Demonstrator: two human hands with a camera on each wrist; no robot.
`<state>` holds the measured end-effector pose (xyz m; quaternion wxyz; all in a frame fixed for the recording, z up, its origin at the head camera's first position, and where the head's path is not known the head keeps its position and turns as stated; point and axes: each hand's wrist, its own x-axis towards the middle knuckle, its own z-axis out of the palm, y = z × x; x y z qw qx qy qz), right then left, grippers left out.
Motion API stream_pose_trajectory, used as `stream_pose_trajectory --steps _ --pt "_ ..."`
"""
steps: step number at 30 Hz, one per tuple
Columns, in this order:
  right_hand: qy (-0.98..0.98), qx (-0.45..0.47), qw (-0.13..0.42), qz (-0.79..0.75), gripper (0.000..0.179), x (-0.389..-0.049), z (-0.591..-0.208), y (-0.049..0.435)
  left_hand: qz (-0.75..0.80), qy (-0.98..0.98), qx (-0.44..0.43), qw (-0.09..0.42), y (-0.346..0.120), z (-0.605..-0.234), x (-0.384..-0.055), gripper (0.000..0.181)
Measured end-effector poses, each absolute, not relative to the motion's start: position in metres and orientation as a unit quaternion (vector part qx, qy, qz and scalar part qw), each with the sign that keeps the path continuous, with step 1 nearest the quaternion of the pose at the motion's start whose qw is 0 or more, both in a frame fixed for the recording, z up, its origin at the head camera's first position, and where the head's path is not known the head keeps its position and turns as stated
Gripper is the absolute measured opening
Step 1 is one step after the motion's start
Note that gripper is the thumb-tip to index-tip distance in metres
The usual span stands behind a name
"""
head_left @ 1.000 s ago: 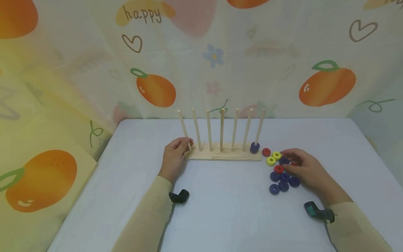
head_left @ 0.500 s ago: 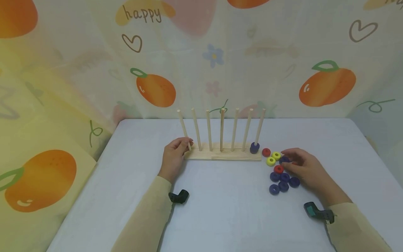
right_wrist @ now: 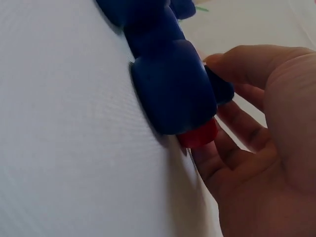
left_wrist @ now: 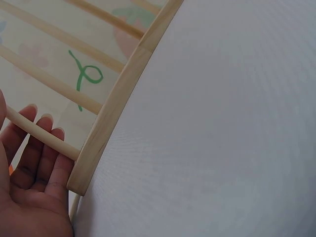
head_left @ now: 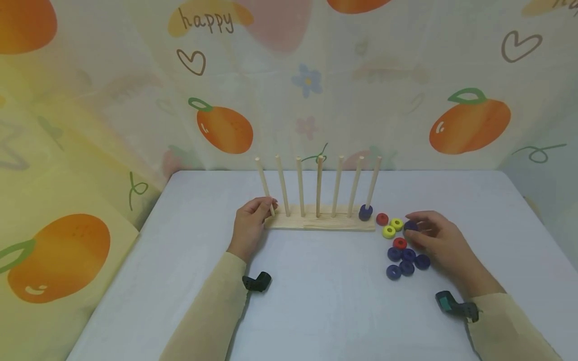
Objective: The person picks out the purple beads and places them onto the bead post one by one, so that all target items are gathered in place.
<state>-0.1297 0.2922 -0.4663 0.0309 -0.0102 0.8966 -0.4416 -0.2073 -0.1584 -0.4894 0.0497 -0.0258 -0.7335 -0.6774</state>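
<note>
A wooden rack [head_left: 293,222] with a row of upright pegs stands at the table's back middle. My left hand [head_left: 251,224] holds its leftmost peg [left_wrist: 49,137], thumb in front and fingers behind. On the rightmost peg [head_left: 373,183] sit blue beads [head_left: 365,212], low on the base. My right hand [head_left: 440,240] pinches a blue bead [head_left: 410,227] between thumb and fingers, right of the loose beads. In the right wrist view, a nearer blue bead [right_wrist: 173,89] partly covers that bead, and a red bead [right_wrist: 200,136] shows close to the fingers.
Several loose blue beads [head_left: 407,267] lie in front of a red bead [head_left: 399,243]. Two yellow beads [head_left: 389,231] and another red bead [head_left: 382,219] lie near the rack's right end. A patterned cloth [head_left: 361,110] hangs behind the white table [head_left: 316,301].
My right hand has shifted slightly right, with the pinched blue bead now a little apart from the yellow beads. The left hand stays on the peg.
</note>
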Motion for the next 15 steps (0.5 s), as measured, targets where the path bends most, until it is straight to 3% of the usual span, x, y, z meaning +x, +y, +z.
stream_pose_trajectory --steps 15 --pt "0.908 -0.048 -0.051 -0.414 0.039 -0.128 -0.453 0.282 -0.681 -0.730 -0.019 0.049 -0.158 -0.489 -0.207 0.036"
